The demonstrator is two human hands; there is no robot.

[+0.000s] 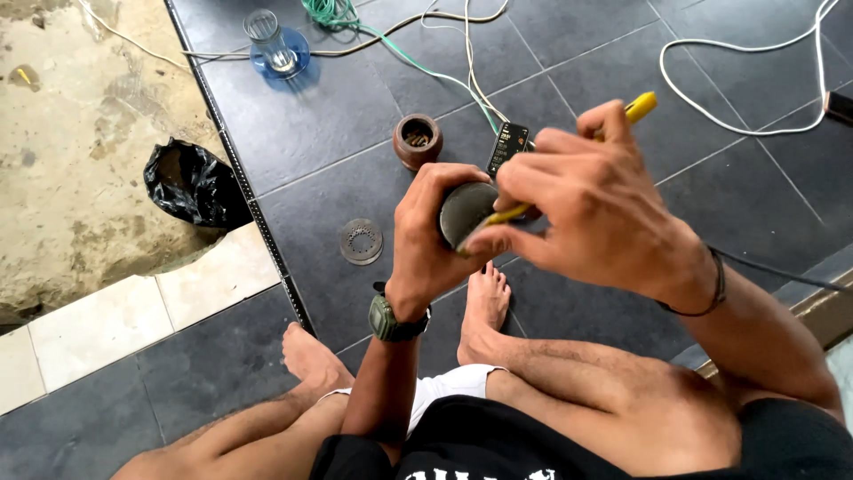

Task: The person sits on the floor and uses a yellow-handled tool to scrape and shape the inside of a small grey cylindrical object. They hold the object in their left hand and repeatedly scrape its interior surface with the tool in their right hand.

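The left hand [433, 233] wraps around a dark round part [464, 212], gripping it from the left side with the flat face turned toward the camera. A green watch [391, 320] sits on that wrist. The right hand [593, 206] pinches a yellow tool [638, 107], whose tip rests on the lower edge of the part while its far end sticks out past the knuckles. A dark band [711, 289] circles the right wrist. Both hands hang above the dark tiled floor [311, 133], over the person's bare feet [484, 302].

Just behind the hands lies a small black device [508, 145] with wires running off to the far side. Left of it stands a brown cup [418, 140]. Nearer and further left, a metal ring [361, 241] lies flat on the tiles. At the far left of the tiles a glass [267, 36] stands on a blue saucer [298, 59]. A black bag [191, 182] sits on the bare ground beyond the tile edge. A white cable [711, 111] loops at the far right.
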